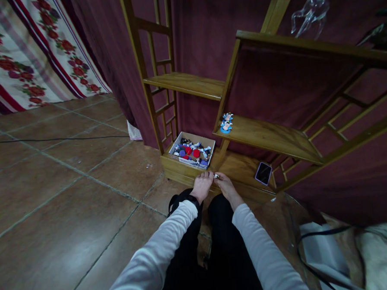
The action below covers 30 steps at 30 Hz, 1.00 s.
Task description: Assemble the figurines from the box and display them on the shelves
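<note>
My left hand (204,184) and my right hand (225,185) meet at the front edge of the wooden shelf unit, fingertips close together. Between them shows a small white piece with dark marks (216,176), too small to name; the fingers of both hands are closed about it. Just beyond my left hand is a shallow cardboard box (209,140) holding several small figurines in red, purple, white and black. Two blue-and-white figurines (226,125) stand at the left end of the middle shelf (267,134).
A phone or tablet (263,173) lies on the lower board at the right. A clear glass figure (313,15) stands on the top shelf. Dark red cloth (194,36) hangs behind the unit. A black cable (57,139) crosses the tiled floor; white bags (325,246) lie at the lower right.
</note>
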### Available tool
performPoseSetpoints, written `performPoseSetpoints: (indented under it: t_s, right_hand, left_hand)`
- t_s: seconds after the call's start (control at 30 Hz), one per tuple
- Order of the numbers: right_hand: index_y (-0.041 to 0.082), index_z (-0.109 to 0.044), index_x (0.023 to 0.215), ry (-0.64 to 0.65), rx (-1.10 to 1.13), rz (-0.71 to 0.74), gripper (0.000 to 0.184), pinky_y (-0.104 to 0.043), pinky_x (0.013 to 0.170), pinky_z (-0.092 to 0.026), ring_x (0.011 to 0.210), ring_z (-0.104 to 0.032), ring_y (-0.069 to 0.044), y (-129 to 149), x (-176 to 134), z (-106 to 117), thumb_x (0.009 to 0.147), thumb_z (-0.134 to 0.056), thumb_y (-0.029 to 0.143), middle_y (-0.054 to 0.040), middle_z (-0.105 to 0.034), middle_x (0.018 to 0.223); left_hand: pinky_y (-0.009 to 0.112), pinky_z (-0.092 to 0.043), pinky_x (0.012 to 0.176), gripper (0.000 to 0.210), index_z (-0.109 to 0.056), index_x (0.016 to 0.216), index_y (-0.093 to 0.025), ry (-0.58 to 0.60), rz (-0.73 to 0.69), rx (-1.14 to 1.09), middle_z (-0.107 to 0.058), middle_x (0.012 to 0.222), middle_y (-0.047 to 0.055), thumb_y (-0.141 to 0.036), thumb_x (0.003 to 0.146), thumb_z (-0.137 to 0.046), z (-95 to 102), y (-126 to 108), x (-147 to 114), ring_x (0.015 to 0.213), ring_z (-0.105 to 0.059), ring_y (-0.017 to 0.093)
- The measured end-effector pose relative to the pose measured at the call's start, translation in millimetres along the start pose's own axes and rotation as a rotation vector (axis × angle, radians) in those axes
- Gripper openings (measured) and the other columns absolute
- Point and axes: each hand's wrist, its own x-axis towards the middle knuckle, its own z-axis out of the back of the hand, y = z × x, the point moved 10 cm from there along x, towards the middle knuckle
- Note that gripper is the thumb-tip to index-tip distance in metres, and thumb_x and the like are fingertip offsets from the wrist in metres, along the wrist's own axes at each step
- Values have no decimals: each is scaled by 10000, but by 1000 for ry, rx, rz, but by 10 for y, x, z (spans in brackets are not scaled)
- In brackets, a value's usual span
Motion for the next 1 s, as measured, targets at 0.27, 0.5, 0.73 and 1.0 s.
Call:
performPoseSetpoints:
  t_s: [0.27, 0.5, 0.73, 1.0]
  right_hand:
    - [190, -637, 823, -9, -47, 4, 352, -269, 730, -428, 728, -569, -139, -11, 7, 41, 492, -737, 255, 20, -652, 753]
    - [185, -649, 821, 1, -51, 14, 367, -284, 763, -437, 752, -583, -148, -10, 1, 42, 480, -754, 273, 2, -672, 785]
    - [182, -679, 796, -6, -27, 10, 392, -342, 738, -478, 749, -627, -201, 32, -13, 13, 460, -798, 347, -40, -705, 778]
    - [193, -679, 709, -63, -2, 49, 366, -360, 697, -502, 720, -640, -212, 78, -17, 62, 474, -791, 449, -35, -697, 712]
  left_hand:
    - [334, -402, 825, 331, -429, 1215, -143, -8, -3, 7, -561, 1048, 159, -137, 893, -352, 1, -41, -16, 974, -550, 220]
    - [326, -410, 850, 352, -449, 1205, -159, 14, 37, -143, -569, 1083, 149, -122, 855, -429, -43, 17, -20, 997, -557, 211]
    - [284, -465, 706, 253, -636, 866, -150, -46, 277, -1056, -665, 781, 40, -174, 621, -693, -290, 433, 129, 735, -598, 182]
    - [271, -497, 686, 326, -682, 795, -106, 85, 387, -1663, -678, 733, 54, -271, 536, -792, -488, 392, 111, 689, -620, 148]
